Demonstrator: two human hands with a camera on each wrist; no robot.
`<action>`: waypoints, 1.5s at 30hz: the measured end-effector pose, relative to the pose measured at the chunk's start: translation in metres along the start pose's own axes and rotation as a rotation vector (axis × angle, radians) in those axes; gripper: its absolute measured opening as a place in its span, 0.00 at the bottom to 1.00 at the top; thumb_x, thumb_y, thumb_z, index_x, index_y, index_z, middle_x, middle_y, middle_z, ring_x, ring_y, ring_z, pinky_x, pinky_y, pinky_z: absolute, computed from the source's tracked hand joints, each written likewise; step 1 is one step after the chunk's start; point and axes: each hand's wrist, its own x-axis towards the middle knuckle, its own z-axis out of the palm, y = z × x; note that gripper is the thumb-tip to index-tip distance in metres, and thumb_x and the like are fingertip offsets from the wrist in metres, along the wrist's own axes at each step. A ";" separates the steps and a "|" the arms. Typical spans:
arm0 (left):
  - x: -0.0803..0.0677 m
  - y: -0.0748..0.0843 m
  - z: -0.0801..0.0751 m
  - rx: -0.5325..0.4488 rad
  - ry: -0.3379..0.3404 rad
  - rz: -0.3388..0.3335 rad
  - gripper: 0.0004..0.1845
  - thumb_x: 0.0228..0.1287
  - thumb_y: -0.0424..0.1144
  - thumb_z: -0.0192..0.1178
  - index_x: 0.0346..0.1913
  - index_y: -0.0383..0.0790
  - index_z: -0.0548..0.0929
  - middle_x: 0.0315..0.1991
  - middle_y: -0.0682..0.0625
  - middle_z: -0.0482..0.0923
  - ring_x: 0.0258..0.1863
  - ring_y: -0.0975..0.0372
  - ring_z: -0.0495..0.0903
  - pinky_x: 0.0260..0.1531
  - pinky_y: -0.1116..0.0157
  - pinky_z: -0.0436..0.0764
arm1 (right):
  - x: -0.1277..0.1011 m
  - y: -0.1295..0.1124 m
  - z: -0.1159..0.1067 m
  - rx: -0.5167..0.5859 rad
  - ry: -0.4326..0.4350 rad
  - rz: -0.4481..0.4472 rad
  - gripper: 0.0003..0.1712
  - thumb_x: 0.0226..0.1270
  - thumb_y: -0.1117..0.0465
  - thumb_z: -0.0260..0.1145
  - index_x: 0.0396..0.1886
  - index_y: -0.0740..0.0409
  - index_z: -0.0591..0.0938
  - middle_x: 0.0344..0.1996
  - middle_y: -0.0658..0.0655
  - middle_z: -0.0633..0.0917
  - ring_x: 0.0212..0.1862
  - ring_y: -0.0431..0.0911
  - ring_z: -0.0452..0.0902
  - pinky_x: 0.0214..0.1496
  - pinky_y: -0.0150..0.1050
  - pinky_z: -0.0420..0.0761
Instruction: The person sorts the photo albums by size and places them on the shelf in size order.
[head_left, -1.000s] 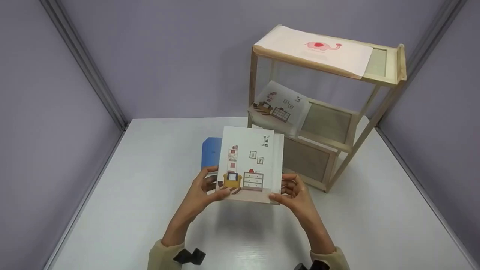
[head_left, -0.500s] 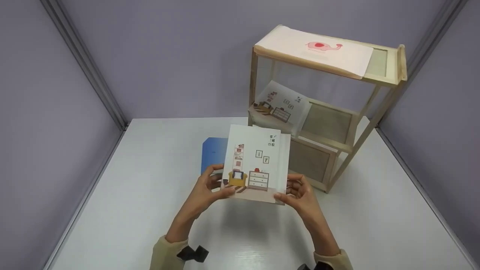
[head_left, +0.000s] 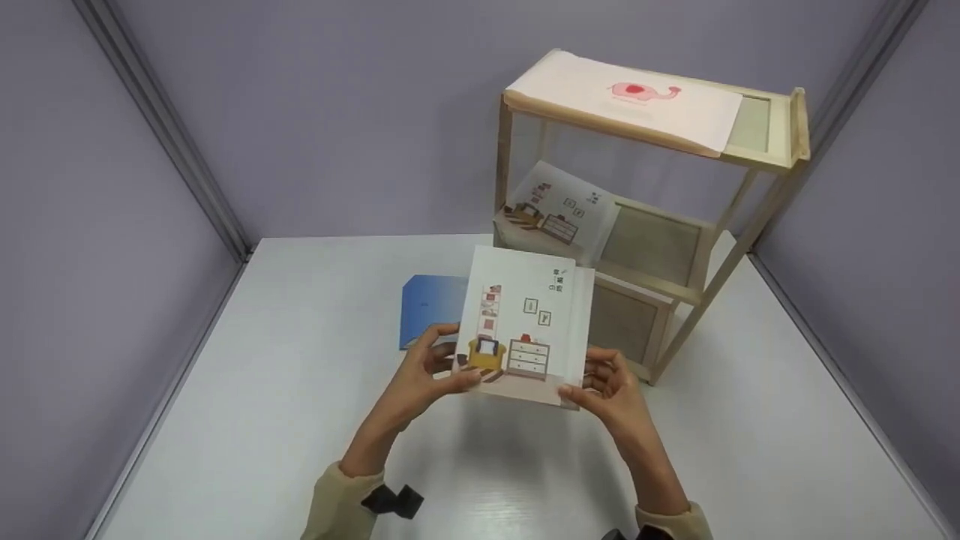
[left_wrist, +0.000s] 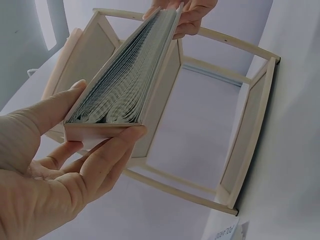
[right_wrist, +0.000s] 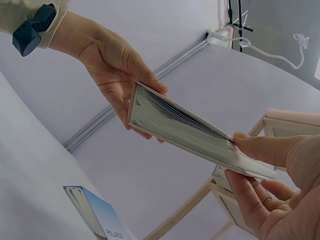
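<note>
Farthest left, a blue book (head_left: 430, 304) sat on the desk (head_left: 262, 420), beyond your left hand (head_left: 420, 379). That hand's grip held the near left corner of the picture book (head_left: 514, 319), thumb in front, fingers behind. The picture book hung between your hands, clear of the desk, its long axis running away from you, its far edge toward the shelf (head_left: 656, 240). Your right hand (head_left: 616, 390) pinched the near right corner likewise and was the nearer to the shelf, whose middle tier carried a matching book (head_left: 551, 214). The head view gave you just the cover; both wrist views showed thick pages (left_wrist: 117, 85), the right one also lettering on the blue book.
</note>
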 end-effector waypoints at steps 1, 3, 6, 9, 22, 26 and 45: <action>0.002 -0.003 0.000 -0.001 -0.001 0.003 0.34 0.54 0.35 0.67 0.63 0.43 0.63 0.54 0.42 0.76 0.48 0.53 0.75 0.43 0.59 0.79 | 0.000 0.000 -0.001 0.001 0.002 -0.001 0.32 0.47 0.74 0.72 0.53 0.61 0.68 0.43 0.60 0.80 0.40 0.47 0.77 0.37 0.32 0.80; 0.007 -0.011 0.001 -0.003 -0.005 0.003 0.34 0.54 0.36 0.67 0.63 0.46 0.63 0.54 0.43 0.76 0.48 0.52 0.75 0.43 0.59 0.79 | 0.000 -0.001 -0.002 0.005 0.007 0.000 0.32 0.47 0.74 0.71 0.53 0.62 0.68 0.43 0.61 0.79 0.40 0.47 0.77 0.37 0.33 0.80; 0.012 -0.017 0.002 -0.008 -0.016 0.002 0.35 0.53 0.39 0.68 0.63 0.49 0.63 0.54 0.45 0.76 0.49 0.52 0.75 0.43 0.59 0.79 | -0.001 -0.001 -0.005 0.001 0.019 0.007 0.33 0.47 0.75 0.71 0.53 0.62 0.68 0.43 0.60 0.79 0.41 0.47 0.77 0.38 0.33 0.81; 0.014 -0.017 0.003 -0.007 -0.023 0.000 0.36 0.52 0.42 0.69 0.63 0.50 0.63 0.53 0.46 0.77 0.49 0.53 0.75 0.42 0.59 0.79 | -0.001 -0.001 -0.007 -0.013 0.030 0.008 0.33 0.47 0.75 0.72 0.52 0.62 0.68 0.43 0.60 0.79 0.41 0.47 0.78 0.38 0.33 0.81; 0.020 -0.013 0.011 -0.031 -0.041 0.006 0.35 0.53 0.42 0.68 0.63 0.49 0.64 0.53 0.44 0.77 0.48 0.52 0.76 0.42 0.59 0.80 | -0.002 -0.005 -0.015 -0.048 0.065 0.005 0.32 0.47 0.74 0.72 0.52 0.63 0.68 0.41 0.61 0.80 0.39 0.47 0.78 0.38 0.33 0.80; 0.019 0.000 0.015 -0.058 -0.054 0.007 0.34 0.55 0.37 0.67 0.63 0.45 0.63 0.55 0.41 0.75 0.48 0.52 0.76 0.42 0.58 0.81 | -0.003 -0.007 -0.018 -0.047 0.070 -0.003 0.32 0.47 0.74 0.72 0.52 0.63 0.68 0.41 0.61 0.79 0.39 0.47 0.78 0.38 0.33 0.80; 0.034 -0.012 0.027 -0.058 -0.086 0.029 0.34 0.53 0.42 0.68 0.62 0.50 0.64 0.54 0.43 0.76 0.49 0.52 0.77 0.41 0.58 0.82 | -0.008 -0.009 -0.031 -0.064 0.108 -0.005 0.31 0.49 0.74 0.71 0.53 0.63 0.68 0.41 0.58 0.79 0.40 0.46 0.78 0.38 0.33 0.80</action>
